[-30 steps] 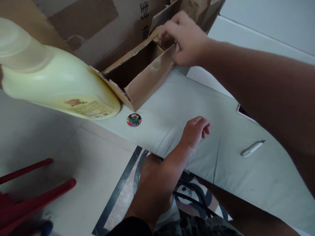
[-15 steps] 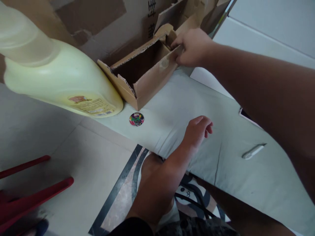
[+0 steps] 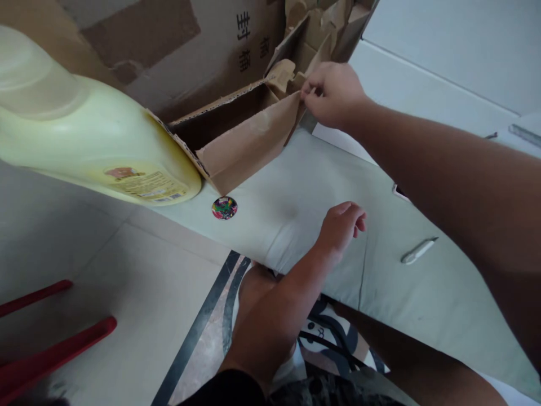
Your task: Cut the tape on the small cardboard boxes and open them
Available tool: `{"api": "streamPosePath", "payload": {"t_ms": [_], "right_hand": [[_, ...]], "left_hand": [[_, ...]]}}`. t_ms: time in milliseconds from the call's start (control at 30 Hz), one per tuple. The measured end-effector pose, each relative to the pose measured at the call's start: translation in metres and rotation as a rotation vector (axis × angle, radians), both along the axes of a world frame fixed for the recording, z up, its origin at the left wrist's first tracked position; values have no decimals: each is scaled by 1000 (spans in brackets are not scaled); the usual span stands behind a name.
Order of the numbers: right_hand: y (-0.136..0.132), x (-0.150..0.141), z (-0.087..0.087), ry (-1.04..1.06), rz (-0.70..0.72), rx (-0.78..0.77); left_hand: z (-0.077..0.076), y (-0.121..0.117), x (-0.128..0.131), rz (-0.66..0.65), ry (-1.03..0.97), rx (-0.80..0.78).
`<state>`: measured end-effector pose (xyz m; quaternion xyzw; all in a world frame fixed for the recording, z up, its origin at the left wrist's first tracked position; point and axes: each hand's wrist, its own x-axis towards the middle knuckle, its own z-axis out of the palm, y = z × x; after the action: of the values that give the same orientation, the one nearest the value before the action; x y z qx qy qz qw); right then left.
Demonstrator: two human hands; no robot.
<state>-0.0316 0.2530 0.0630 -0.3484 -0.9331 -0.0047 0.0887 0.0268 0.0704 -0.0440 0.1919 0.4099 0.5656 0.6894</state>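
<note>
My right hand (image 3: 332,93) pinches the near right corner of a small open-topped cardboard box (image 3: 257,141), thumb and fingertips on its edge. The box's front wall leans outward, and its torn flaps stand up at both ends. Over the pale cloth-covered surface (image 3: 313,175), my left hand (image 3: 343,225) is loosely curled with nothing visible in it. A round, colourful disc (image 3: 224,208) lies just in front of the box's left corner. To the right of my left hand is a white utility knife (image 3: 418,251) with its blade showing.
A large pale yellow bottle (image 3: 114,141) stands against the box's left end. Behind is a big carton (image 3: 160,62) with printed characters. A phone's corner (image 3: 400,192) peeks out under my right forearm. Red stool legs (image 3: 84,338) are on the floor at lower left.
My right hand has drawn back slightly to the box's corner, and the front wall now tilts further outward. The view has shifted a little. My left hand keeps its pose.
</note>
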Motion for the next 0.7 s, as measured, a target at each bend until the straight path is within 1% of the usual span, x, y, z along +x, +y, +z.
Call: {"api": "streamPosePath", "payload": {"t_ms": [100,167,267,300,333,400,500,600,700], "right_hand": [[5,1,-5,55,98,18],[2,-3,-6,110,181,56],[-20,-16,-6,137,415,86],[-31,-21,-5,101,499,81],[-44,-27,-4,41,540,75],[-66,-38,-1,-106,535,65],[-85,-47,2,-186,417,48],[-85,-42,4,-171,354,43],[-80,-29,5,-82,333,77]], "left_hand": [[3,-1,-2,-2,16,-12],[6,-2,-3,2,26,-20],[8,-4,-5,1,25,-11],[8,-4,-5,0,25,-9],[8,-4,-5,-3,24,-8],[8,-4,-5,-4,26,-15],[8,-5,-5,-7,26,-19],[8,-7,-7,-10,18,0],[7,-9,-11,-3,9,12]]}}
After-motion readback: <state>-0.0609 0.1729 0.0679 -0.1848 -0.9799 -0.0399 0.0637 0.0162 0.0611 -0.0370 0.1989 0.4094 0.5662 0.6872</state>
